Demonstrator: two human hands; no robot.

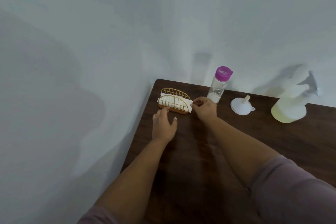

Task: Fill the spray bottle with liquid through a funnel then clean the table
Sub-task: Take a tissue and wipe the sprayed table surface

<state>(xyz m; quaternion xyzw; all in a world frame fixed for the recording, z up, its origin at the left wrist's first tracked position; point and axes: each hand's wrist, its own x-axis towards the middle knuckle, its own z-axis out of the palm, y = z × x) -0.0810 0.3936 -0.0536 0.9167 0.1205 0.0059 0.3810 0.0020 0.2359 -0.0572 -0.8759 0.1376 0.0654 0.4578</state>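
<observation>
White paper napkins [171, 100] in a gold wire holder [175, 100]: right hand [204, 107] pinches one corner; left hand [163, 125], fingers spread, steadies the holder's base.

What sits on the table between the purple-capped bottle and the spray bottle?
In the head view, only the white funnel, lying mouth-down on the table, sits between the purple-capped bottle and the spray bottle.
</observation>
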